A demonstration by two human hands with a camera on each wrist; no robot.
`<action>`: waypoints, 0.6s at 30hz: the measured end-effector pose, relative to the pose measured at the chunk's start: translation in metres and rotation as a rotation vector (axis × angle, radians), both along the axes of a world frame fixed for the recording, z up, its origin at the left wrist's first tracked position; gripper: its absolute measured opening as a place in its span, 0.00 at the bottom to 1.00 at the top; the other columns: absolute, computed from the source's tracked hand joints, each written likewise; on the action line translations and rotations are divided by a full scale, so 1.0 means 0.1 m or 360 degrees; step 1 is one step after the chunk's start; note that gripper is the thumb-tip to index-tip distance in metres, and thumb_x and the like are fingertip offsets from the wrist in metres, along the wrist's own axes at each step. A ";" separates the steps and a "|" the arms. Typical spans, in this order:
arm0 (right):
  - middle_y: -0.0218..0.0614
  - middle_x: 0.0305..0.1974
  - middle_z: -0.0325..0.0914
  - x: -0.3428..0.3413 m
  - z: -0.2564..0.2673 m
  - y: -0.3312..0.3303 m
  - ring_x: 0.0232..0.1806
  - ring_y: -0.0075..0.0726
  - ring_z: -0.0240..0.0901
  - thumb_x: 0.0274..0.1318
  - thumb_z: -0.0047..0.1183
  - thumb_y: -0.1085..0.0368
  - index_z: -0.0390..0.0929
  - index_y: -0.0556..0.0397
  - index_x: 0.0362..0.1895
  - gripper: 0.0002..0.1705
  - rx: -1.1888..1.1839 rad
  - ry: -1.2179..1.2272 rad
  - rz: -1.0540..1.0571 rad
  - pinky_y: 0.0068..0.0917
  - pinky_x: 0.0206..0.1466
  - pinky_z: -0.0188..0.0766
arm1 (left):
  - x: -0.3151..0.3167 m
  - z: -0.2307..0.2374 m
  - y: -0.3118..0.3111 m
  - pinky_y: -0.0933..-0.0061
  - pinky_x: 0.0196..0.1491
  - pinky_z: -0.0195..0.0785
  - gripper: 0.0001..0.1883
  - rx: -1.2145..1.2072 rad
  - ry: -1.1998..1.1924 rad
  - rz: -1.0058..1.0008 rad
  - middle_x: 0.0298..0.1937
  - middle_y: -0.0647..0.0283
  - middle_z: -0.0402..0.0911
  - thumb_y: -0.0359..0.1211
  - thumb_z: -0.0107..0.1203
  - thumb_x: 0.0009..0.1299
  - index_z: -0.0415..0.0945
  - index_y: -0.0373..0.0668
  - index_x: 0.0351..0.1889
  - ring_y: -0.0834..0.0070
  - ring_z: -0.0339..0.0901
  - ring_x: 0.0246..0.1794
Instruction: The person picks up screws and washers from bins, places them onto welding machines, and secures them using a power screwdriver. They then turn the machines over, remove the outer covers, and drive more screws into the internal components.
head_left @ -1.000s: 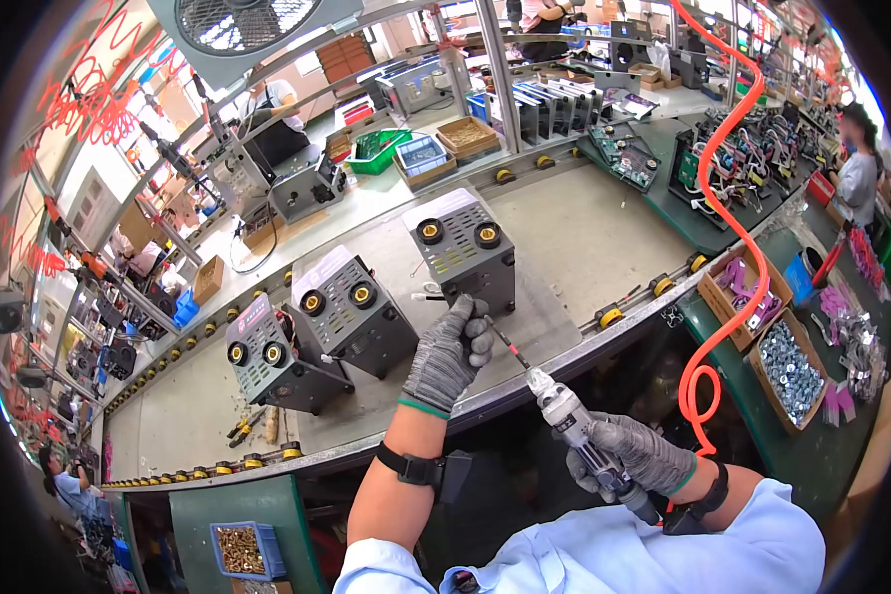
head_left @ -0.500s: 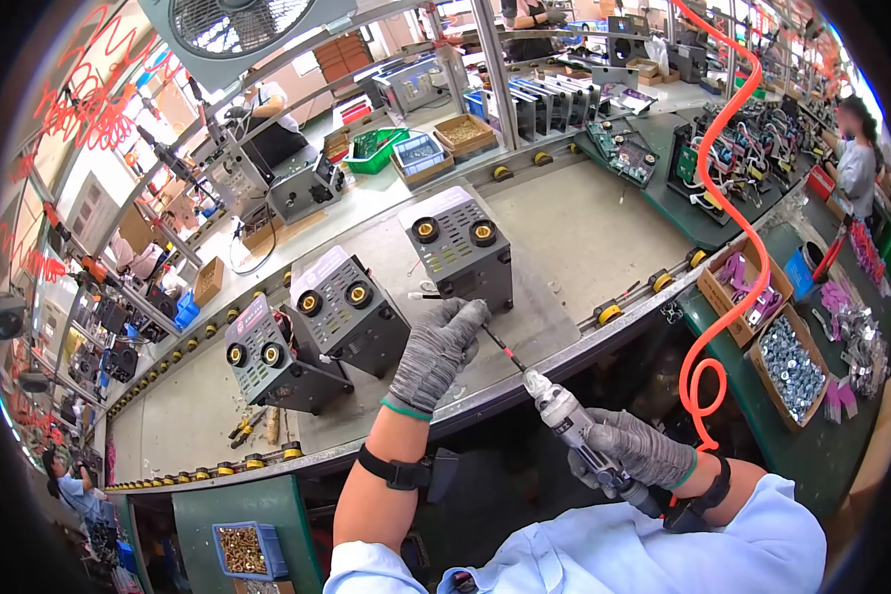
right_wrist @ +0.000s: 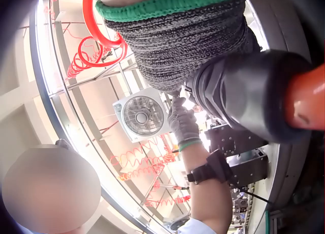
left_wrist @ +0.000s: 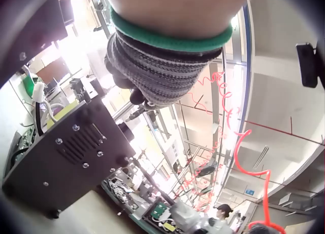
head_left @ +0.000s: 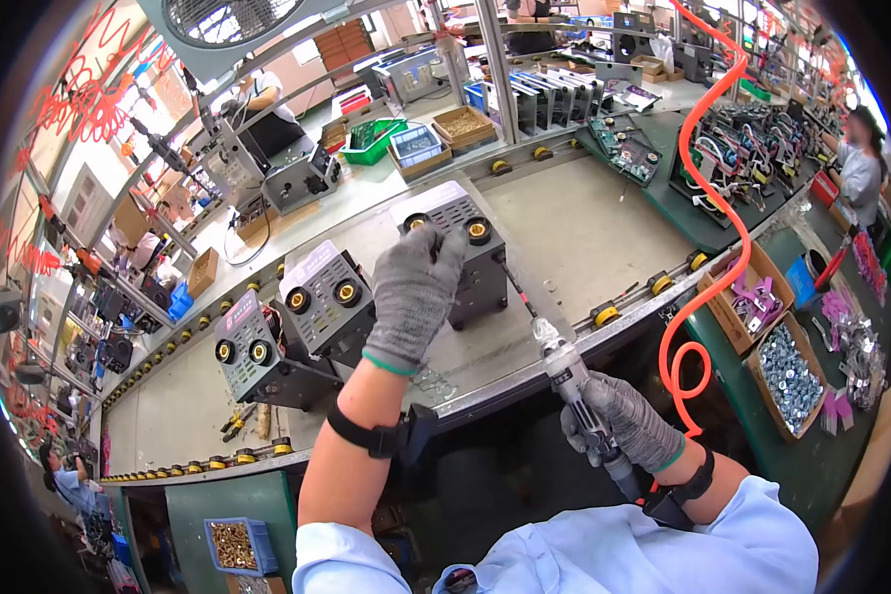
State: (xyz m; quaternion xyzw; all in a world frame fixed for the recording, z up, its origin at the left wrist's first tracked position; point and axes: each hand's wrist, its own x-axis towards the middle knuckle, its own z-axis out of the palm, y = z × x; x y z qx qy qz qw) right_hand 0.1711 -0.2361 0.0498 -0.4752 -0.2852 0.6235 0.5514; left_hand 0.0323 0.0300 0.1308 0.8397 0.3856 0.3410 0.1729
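Screwdriver [head_left: 567, 379] left of carton [head_left: 768, 398] holding silvery hardware [head_left: 790, 371]

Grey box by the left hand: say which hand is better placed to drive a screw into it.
Right, probably: the right hand grips the power screwdriver, whose bit points at the right side of the grey box, touching or nearly so. The left hand is by the round sockets, perhaps better for steadying.
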 end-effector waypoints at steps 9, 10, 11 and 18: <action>0.33 0.33 0.81 0.02 -0.03 0.10 0.28 0.24 0.80 0.65 0.57 0.31 0.72 0.49 0.57 0.37 -0.0029 0.0051 -0.0050 0.20 0.23 0.80 | 0.47 -0.10 0.47 0.51 0.39 0.77 0.16 0.0757 0.0237 0.0011 0.34 0.53 0.86 0.47 0.57 0.75 0.84 0.45 0.36 0.53 0.85 0.34; 0.33 0.33 0.82 0.01 -0.02 0.10 0.28 0.24 0.80 0.65 0.57 0.31 0.72 0.49 0.57 0.36 -0.0021 0.0048 -0.0053 0.20 0.23 0.79 | 0.49 -0.13 0.48 0.51 0.38 0.77 0.16 0.0749 0.0266 -0.0044 0.34 0.53 0.85 0.47 0.57 0.75 0.84 0.45 0.36 0.53 0.85 0.34; 0.33 0.33 0.82 0.01 -0.01 0.11 0.28 0.24 0.80 0.65 0.57 0.32 0.72 0.49 0.57 0.36 -0.0011 0.0043 -0.0056 0.20 0.23 0.79 | 0.49 -0.14 0.49 0.52 0.38 0.77 0.16 0.0743 0.0293 -0.0099 0.34 0.52 0.85 0.47 0.57 0.75 0.84 0.46 0.36 0.53 0.85 0.34; 0.34 0.33 0.81 0.02 0.04 0.12 0.27 0.25 0.80 0.66 0.56 0.31 0.73 0.48 0.54 0.34 -0.0024 0.0016 -0.0058 0.20 0.21 0.78 | 0.51 -0.16 0.51 0.52 0.37 0.77 0.16 0.0783 0.0411 -0.0147 0.33 0.52 0.85 0.47 0.57 0.75 0.84 0.45 0.36 0.52 0.85 0.33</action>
